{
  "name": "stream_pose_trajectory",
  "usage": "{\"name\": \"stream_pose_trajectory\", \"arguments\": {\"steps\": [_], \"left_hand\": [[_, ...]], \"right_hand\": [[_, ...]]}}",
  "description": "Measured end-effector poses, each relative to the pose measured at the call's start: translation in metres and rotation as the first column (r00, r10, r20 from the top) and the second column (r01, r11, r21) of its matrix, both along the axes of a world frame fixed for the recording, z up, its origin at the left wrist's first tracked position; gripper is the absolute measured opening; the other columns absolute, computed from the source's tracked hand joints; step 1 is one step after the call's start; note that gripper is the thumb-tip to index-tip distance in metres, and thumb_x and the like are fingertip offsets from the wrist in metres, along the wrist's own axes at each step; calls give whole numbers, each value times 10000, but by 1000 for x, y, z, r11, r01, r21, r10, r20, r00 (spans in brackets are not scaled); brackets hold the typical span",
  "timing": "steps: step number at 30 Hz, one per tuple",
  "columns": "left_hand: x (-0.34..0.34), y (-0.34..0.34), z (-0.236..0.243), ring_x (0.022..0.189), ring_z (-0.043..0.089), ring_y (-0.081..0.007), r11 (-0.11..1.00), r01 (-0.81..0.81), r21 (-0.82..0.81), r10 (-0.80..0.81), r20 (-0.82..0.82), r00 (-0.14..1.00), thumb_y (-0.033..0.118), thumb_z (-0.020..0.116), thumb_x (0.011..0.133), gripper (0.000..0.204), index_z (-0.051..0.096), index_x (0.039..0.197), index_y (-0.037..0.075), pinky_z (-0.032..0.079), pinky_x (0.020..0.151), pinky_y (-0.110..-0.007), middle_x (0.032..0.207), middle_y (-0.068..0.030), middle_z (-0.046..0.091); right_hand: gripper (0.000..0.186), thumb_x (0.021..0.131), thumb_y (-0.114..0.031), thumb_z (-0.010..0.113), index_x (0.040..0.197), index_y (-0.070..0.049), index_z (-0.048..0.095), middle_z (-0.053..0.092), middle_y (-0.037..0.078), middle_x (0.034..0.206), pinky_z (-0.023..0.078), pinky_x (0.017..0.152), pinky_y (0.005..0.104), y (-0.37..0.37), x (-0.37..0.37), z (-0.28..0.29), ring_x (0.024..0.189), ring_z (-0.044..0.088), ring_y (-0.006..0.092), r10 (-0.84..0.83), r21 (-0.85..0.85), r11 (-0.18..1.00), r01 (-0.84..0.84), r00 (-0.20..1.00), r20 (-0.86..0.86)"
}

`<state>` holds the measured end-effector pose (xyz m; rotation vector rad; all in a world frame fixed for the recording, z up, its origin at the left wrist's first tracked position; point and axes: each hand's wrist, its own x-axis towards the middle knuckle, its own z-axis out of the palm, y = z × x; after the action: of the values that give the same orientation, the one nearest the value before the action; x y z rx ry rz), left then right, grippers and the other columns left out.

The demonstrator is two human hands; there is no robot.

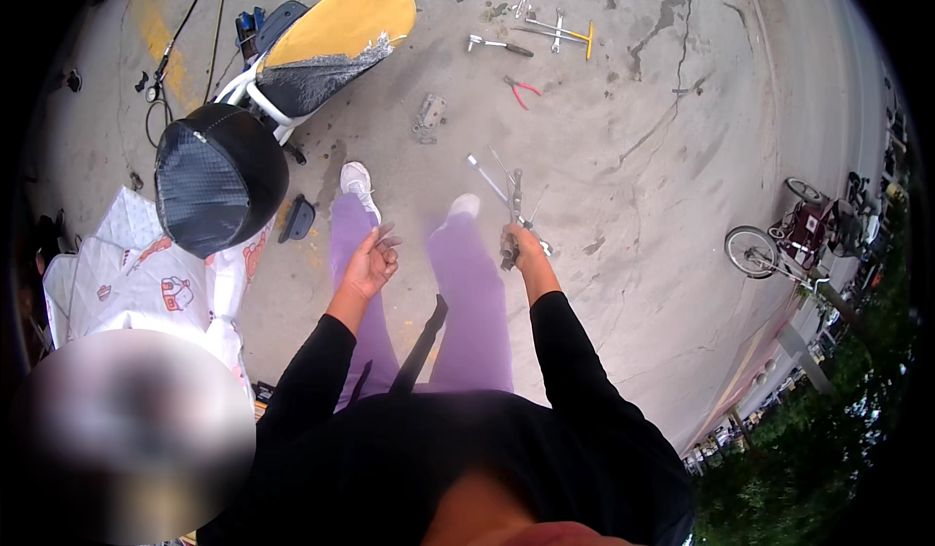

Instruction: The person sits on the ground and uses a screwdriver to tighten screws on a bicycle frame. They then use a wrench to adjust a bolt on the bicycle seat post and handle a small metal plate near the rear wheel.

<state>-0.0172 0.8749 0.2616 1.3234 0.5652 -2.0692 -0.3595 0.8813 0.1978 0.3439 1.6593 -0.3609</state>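
Outdoor repair spot on cracked concrete, daylight.

The grey concrete ground (682, 156) is stained and split by long cracks, with a faded yellow patch (151, 30) at the upper left. A scooter with a torn yellow-and-black seat (331, 39) and a black cover (219, 176) stands at the left, beside white printed sheeting (146, 273). Hand tools lie scattered at the top: red-handled pliers (521, 90), wrenches (499, 45). A small wheeled cart (789, 234) stands at the right, near green foliage (808, 449).

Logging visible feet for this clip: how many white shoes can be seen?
2. One white shoe is ahead of the left hand; the other white shoe is beside the right hand.
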Motion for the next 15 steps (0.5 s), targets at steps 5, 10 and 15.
{"name": "stream_pose_trajectory", "arguments": {"steps": [5, 10, 15], "left_hand": [[10, -43, -165, 612, 506, -142, 996, 26, 83, -35, 100, 994, 376, 522, 909, 352, 519, 1150, 119, 358, 476, -249, 895, -60, 605], [30, -113, -309, 625, 522, -144, 992, 124, -30, -117, 181, 977, 381, 533, 902, 339, 525, 1128, 128, 357, 477, -239, 918, -60, 600], [19, -153, -415, 620, 499, -98, 867, 490, -89, -482, 98, 871, 352, 490, 925, 329, 517, 1152, 116, 350, 466, -205, 932, -58, 601]], "right_hand": [[109, 719, -119, 605, 720, -18, 565, 551, 67, 609, 409, 438, 292, -6, 19, -136, 483, 523, 157, 152, -205, 952, -228, 932, -329], [138, 726, -130, 593, 645, -19, 574, 550, 41, 575, 394, 457, 277, -65, 31, -271, 494, 507, 116, 82, -407, 874, -266, 905, -416], [155, 722, -147, 619, 701, 6, 616, 580, 58, 587, 419, 463, 272, -101, 37, -383, 496, 553, 124, 28, -471, 827, -306, 860, -509]]}}
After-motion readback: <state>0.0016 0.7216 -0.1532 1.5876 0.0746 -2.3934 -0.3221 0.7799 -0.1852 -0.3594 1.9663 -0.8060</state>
